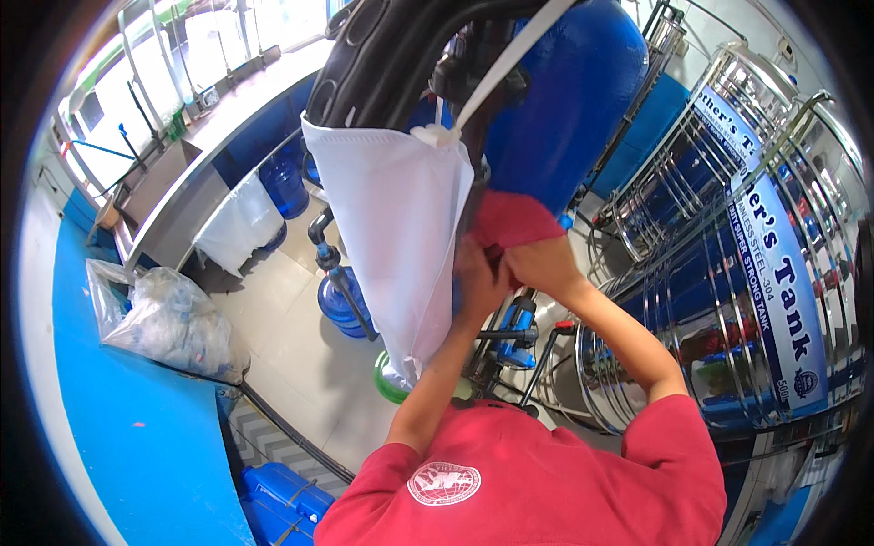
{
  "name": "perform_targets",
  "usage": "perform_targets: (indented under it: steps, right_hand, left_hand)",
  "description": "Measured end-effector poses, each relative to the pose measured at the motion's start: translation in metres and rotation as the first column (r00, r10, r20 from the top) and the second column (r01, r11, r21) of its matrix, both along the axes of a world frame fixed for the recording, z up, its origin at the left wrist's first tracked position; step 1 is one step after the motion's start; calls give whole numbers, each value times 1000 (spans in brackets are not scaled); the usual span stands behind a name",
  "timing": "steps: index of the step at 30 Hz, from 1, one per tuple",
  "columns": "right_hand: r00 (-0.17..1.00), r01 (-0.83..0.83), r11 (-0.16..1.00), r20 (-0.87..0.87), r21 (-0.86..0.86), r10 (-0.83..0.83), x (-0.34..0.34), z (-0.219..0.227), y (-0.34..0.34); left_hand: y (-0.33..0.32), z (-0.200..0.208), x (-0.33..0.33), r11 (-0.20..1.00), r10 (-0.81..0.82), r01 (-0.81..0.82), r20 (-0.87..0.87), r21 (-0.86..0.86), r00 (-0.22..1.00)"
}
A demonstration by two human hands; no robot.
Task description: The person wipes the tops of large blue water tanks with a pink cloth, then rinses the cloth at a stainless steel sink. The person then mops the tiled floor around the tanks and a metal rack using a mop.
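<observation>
Handling the soft red cloth (517, 221) appears to be the step in hand: it lies bunched at the left hand (481, 280) and right hand (543, 266), just beside the lower end of the blue tank (572, 100). The right grip is curled closed on the cloth; the left fingertips are hidden, so that grip cannot be told. The next move probably calls for keeping the folds gathered. The cloth is matt and pliable, the blue tank glossy and rounded, the steel tank (674, 314) polished and ribbed.
</observation>
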State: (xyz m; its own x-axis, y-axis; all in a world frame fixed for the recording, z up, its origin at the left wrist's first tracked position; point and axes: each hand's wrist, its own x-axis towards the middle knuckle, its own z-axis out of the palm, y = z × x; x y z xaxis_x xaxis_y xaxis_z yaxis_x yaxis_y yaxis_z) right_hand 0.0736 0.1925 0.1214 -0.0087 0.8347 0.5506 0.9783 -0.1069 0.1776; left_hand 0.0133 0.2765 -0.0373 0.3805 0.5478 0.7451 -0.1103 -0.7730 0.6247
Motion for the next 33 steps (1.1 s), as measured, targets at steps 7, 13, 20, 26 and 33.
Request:
perform_targets:
  steps: [7, 13, 20, 26, 33]
  right_hand:
    - [934, 357, 834, -157, 420, -321, 27, 110, -4]
    - [979, 155, 627, -206, 764, 9, 87, 91, 28]
    - [848, 361, 622, -522, 695, 92, 110, -67, 30]
    - [657, 423, 694, -725, 583, 208, 110, -122, 15]
    - [702, 257, 598, -572, 759, 425, 136, -17, 19]
  left_hand:
    - [-4, 128, 28, 950, -246, 235, 31, 208, 969]
    - [-3, 142, 53, 942, -111, 94, 34, 322, 993]
    - [3, 19, 50, 912, -331, 399, -405, 94, 852]
    - [-20, -29, 55, 892, -215, 314, -307, 325, 927]
    - [-47, 64, 75, 956, 43, 52, -313, 287, 949]
